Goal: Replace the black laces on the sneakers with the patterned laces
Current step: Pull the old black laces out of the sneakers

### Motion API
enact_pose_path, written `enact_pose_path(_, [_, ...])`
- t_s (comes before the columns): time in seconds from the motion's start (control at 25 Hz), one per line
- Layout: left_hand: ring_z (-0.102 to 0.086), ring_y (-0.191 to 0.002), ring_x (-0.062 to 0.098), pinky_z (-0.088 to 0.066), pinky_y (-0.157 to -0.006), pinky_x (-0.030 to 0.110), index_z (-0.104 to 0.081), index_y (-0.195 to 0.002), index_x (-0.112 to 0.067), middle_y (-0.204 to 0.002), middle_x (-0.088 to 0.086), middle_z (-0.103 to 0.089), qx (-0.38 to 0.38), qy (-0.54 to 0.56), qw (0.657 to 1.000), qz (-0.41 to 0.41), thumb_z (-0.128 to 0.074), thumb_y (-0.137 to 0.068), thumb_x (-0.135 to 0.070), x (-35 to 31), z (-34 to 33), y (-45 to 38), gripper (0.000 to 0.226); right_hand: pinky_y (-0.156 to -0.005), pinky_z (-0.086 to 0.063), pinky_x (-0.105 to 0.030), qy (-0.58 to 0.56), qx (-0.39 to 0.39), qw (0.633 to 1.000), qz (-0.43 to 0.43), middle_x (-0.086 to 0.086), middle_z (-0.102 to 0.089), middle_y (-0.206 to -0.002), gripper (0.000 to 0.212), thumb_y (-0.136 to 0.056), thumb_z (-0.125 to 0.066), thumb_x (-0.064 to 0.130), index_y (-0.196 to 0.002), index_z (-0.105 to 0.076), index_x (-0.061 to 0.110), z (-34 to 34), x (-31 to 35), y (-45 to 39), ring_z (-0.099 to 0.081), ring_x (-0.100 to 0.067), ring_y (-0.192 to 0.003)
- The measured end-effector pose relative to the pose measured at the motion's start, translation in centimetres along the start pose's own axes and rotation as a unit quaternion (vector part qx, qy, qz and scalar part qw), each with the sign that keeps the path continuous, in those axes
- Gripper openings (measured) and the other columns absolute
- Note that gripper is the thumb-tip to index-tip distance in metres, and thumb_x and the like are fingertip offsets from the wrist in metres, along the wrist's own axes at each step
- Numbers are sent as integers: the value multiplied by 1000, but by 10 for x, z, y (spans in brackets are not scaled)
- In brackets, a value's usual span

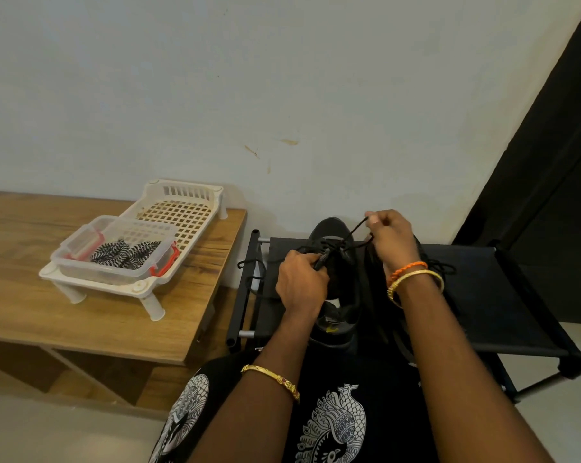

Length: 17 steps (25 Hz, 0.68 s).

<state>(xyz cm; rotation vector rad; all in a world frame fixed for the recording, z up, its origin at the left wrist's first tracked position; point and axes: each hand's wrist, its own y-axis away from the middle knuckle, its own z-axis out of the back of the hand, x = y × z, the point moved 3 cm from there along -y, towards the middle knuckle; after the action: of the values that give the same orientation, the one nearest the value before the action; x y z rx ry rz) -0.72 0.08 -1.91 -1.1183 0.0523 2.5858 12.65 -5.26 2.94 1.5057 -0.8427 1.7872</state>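
Two sneakers [336, 262], one clear box [115, 252], one white rack [182, 208].

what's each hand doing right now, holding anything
Left hand: pinches the black lace at the sneaker.
Right hand: grips the same lace, pulled up.

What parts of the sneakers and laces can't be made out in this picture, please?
Head view only:
- Second sneaker: mostly hidden behind the right hand and forearm.
- Eyelets of the near sneaker: black on black, covered by the left hand.
- Black lace: its course through the shoe is too dark to trace.
- Patterned laces: heaped in the clear container; their number is unclear.
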Motion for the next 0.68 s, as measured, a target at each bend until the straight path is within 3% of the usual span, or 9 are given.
enact_pose_path(0.08, [-59,-98,19,-39,-62,24,-69,-115,-28,-112,-1,-59,0,6,1000,3,-61,-90,-20,0,-2,0,27,-59,-49,-23,-135,-3,990,-32,-12,-62,-85,25,-100,-35,4,-78,-43,13,1,5,4,-65,-17,-70])
enact_pose_path(0.12, [-60,-96,18,-39,-61,23,-70,-113,-28,-110,-1,-61,1,17,1000,9,-61,-89,-20,1,-3,0,27,-60,-49,-28,-100,-13,995,-16,-8,-60,-76,24,-99,-36,4,-78,-44,14,1,4,5,-63,-13,-61])
enact_pose_path(0.2, [-61,-92,17,-38,-58,21,-71,-109,-28,-106,0,-65,2,59,998,28,-63,-86,-21,5,-7,-3,25,-69,-46,-31,125,-9,991,43,-5,-59,-75,15,-94,-46,8,-83,-56,12,-3,-3,4,-59,-15,-65])
enact_pose_path(0.32, [-60,-87,15,-34,-52,18,-72,-107,-27,-102,1,-67,16,109,992,55,-66,-84,-24,10,-10,-3,25,-79,-49,-28,339,92,933,73,-9,-66,-84,14,-89,-59,16,-92,-71,9,-16,-16,9,-61,-23,-83])
enact_pose_path(0.44, [-56,-81,8,-34,-52,16,-70,-111,-22,-99,0,-69,31,143,987,68,-67,-85,-22,8,-6,-3,26,-88,-50,-41,403,127,902,86,-10,-67,-97,13,-87,-64,21,-93,-73,14,-24,-14,15,-62,-28,-93])
enact_pose_path(0.52, [-56,-79,8,-37,-53,17,-71,-110,-22,-92,-2,-71,46,159,983,80,-65,-85,-21,7,-5,-2,26,-91,-47,-42,447,130,880,99,-8,-63,-107,14,-86,-65,22,-97,-72,18,-28,-16,18,-60,-29,-100])
enact_pose_path(0.68, [-60,-78,13,-44,-59,22,-73,-106,-26,-73,-9,-64,56,197,971,127,-63,-82,-16,8,-3,-2,28,-85,-50,-42,383,92,913,106,-6,-61,-99,8,-83,-67,18,-81,-73,21,-28,-19,22,-61,-26,-91])
